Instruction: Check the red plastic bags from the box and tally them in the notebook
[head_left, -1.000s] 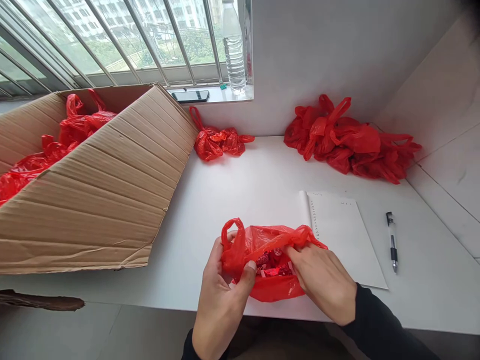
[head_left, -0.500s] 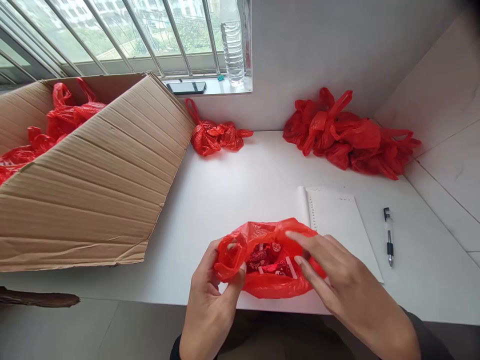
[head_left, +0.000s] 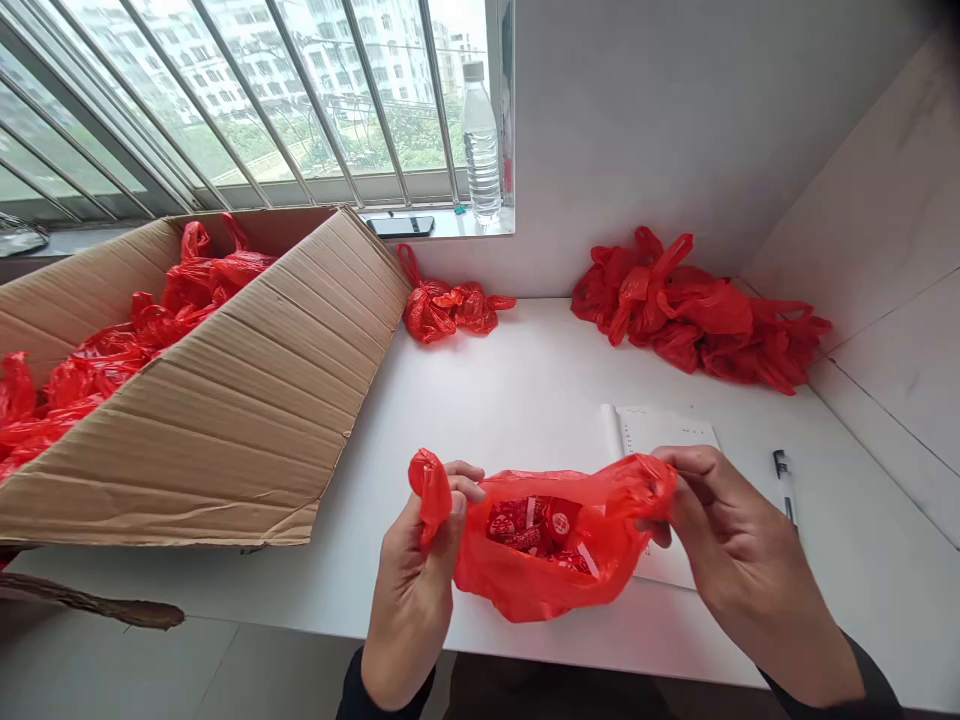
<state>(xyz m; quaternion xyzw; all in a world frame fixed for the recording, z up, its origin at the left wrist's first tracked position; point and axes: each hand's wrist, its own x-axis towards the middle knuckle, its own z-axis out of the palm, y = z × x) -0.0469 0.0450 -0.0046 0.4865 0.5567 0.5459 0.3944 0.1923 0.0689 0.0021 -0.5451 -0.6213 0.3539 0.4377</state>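
Note:
Between my hands, at the front edge of the white table, is a red plastic bag [head_left: 540, 600] with its mouth open upward. Inside it lie several small red wrapped packets [head_left: 529, 525] with pale printing. My left hand [head_left: 420, 570] is closed around the bag's left handle, whose loop sticks up above the thumb. The right handle is bunched in my right hand [head_left: 739, 540], pinched between thumb and fingers. Part of the bag's right side is hidden behind those fingers.
A large cardboard box [head_left: 225, 400] with red bags inside stands left. Tied red bags [head_left: 457, 308] lie by the wall, and a pile of red bags [head_left: 697, 305] at back right. A notebook [head_left: 667, 430] and pen [head_left: 784, 480] lie right. A phone [head_left: 401, 226] and water bottle [head_left: 481, 150] stand on the sill.
My right hand has moved from the bag's mouth to its right handle and closed on it. My left hand now grips the left handle, raised. The view has tilted up.

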